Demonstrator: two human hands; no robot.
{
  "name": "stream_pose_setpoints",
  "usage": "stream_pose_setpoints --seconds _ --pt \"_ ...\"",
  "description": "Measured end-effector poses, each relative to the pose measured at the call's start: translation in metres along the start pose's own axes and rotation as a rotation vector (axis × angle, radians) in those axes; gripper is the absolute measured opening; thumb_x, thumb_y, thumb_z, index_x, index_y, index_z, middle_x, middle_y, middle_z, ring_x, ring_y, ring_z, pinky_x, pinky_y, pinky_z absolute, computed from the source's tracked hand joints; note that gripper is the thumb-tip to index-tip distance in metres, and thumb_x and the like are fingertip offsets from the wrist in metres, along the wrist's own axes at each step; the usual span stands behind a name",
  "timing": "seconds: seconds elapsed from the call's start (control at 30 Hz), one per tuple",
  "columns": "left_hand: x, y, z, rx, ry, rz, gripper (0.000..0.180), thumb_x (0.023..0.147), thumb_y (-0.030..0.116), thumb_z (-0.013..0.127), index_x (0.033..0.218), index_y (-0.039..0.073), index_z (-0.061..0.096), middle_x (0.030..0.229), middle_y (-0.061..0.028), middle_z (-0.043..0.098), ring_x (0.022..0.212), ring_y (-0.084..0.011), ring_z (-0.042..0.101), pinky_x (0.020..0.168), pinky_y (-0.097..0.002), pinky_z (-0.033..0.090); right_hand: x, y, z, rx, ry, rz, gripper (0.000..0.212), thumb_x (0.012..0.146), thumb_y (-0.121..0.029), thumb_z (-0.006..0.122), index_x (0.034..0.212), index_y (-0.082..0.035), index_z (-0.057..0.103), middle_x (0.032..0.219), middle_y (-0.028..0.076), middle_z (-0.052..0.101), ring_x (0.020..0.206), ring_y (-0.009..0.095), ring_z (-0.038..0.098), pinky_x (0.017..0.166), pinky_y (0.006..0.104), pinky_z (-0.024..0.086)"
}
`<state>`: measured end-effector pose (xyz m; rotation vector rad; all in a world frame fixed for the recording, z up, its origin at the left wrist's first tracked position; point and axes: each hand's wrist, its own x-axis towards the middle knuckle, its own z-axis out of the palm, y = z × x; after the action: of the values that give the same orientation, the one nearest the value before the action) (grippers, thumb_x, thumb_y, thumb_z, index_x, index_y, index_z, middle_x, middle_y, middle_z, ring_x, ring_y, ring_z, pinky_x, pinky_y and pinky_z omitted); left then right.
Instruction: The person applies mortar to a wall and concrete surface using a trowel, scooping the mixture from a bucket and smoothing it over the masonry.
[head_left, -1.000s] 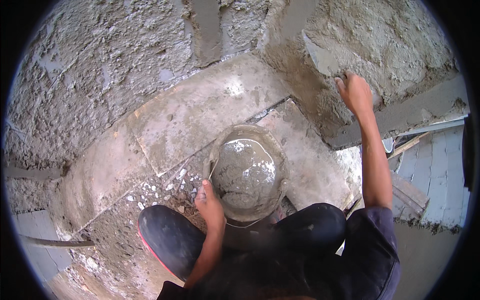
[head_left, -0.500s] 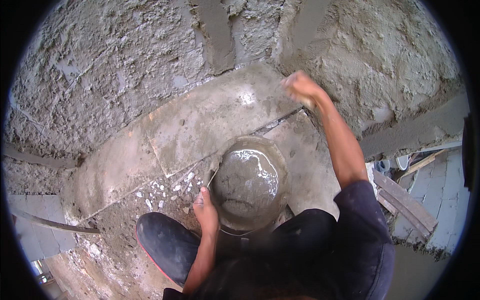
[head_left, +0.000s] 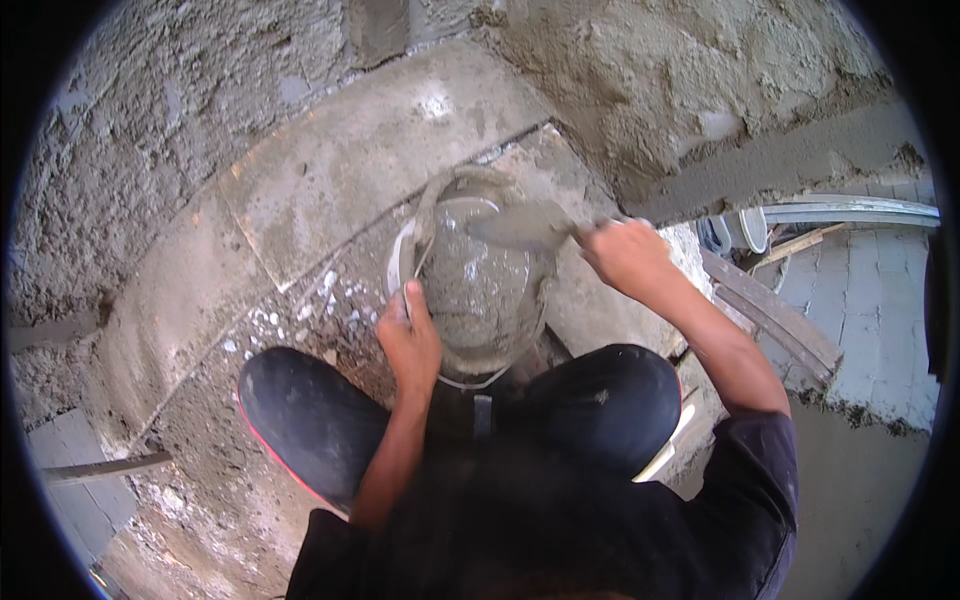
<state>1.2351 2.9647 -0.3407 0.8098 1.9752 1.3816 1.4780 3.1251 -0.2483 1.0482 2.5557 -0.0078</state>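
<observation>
Between my knees stands a mortar-caked bucket (head_left: pixel 401 260) tipped to one side, with wet grey mortar (head_left: pixel 482 290) inside. My left hand (head_left: pixel 408 345) is closed on its left rim, by the thin wire handle. Wrapped round a trowel handle, my right hand (head_left: pixel 630 256) is at the bucket's right side. The trowel blade (head_left: pixel 522 225), coated with mortar, lies over the far part of the bucket's mouth; the handle is mostly hidden by my fingers.
Mortar-stained boards (head_left: pixel 370 155) lie beyond the bucket, below a rough plastered wall (head_left: pixel 180 120). Rubble (head_left: pixel 335 305) is scattered left of it. Wooden planks (head_left: pixel 775 315) and a white bucket (head_left: pixel 750 230) sit at the right.
My right hand has come down from the wall corner toward the bucket, and the trowel now shows over its mouth. The bucket has tilted, with my left hand still on it. The view has shifted.
</observation>
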Motion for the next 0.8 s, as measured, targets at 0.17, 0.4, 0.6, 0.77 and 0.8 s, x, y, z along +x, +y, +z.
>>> stream_pose_setpoints --seconds 0.17,0.4,0.6,0.77,0.8 --pt "0.001 -0.012 -0.001 -0.008 0.06 -0.006 0.046 0.103 0.03 0.051 0.082 -0.009 0.062 0.061 -0.0215 0.054 0.058 -0.019 0.044 0.056 -0.0421 0.039 0.021 -0.067 0.022 -0.011 -0.188 -0.205 0.019 0.089 -0.02 0.058 0.089 -0.003 0.067 0.084 0.016 0.068 0.08 0.034 0.07 0.07 0.0478 0.056" --pt "-0.002 -0.014 -0.006 0.013 0.067 -0.038 0.045 0.103 0.031 0.052 0.081 -0.007 0.063 0.056 -0.0152 0.046 0.055 -0.0176 0.042 0.053 -0.0408 0.037 0.029 -0.053 0.007 0.094 -0.196 -0.079 0.021 0.089 -0.023 0.062 0.094 -0.003 0.068 0.078 0.018 0.069 0.076 0.037 0.069 0.067 0.0472 0.056" --pt "0.001 -0.004 -0.003 -0.121 0.069 -0.14 0.052 0.106 0.034 0.047 0.08 -0.008 0.062 0.057 -0.0069 0.048 0.058 -0.0123 0.042 0.053 -0.0369 0.035 0.005 -0.061 0.035 0.517 -0.35 -0.091 0.027 0.088 -0.027 0.067 0.096 -0.002 0.064 0.073 0.02 0.066 0.072 0.04 0.066 0.071 0.0494 0.051" --pt "0.005 -0.011 -0.007 -0.189 0.184 -0.177 0.057 0.107 0.038 0.042 0.07 -0.004 0.051 0.059 -0.0005 0.044 0.06 -0.0114 0.038 0.053 -0.0371 0.031 -0.024 -0.035 0.045 0.318 -0.145 -0.055 0.028 0.09 -0.03 0.065 0.094 -0.003 0.06 0.073 0.022 0.063 0.073 0.044 0.062 0.068 0.0523 0.049" --pt "0.006 -0.016 -0.009 -0.184 0.199 -0.168 0.057 0.107 0.039 0.042 0.068 -0.003 0.048 0.059 0.0002 0.042 0.06 -0.0115 0.037 0.054 -0.0372 0.03 -0.023 -0.036 0.043 0.296 -0.118 -0.019 0.029 0.09 -0.031 0.064 0.094 -0.002 0.06 0.074 0.022 0.064 0.074 0.043 0.063 0.069 0.0521 0.051"
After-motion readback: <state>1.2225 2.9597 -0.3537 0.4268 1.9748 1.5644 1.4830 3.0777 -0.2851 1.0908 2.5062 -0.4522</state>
